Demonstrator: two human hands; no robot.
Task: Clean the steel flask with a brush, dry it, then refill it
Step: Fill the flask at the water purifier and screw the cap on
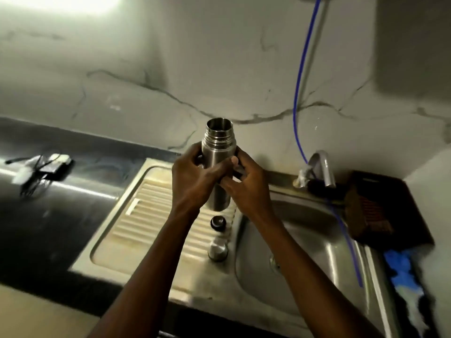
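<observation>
I hold the steel flask (219,152) upright above the drainboard, its threaded mouth open at the top. My left hand (194,178) wraps its left side and my right hand (246,185) grips its right side, with something dark partly hidden between my fingers. Below the flask, on the ribbed drainboard (151,215), lie a small black stopper (218,222) and a steel cap (217,251). No brush is clearly visible.
The steel sink basin (314,252) lies to the right, with a grey tap (322,167) and a blue hose (299,93) running down into it. A dark brown rack (380,211) and blue-white cloth (402,274) sit at far right. Small white and black items (41,172) rest on the black counter at left.
</observation>
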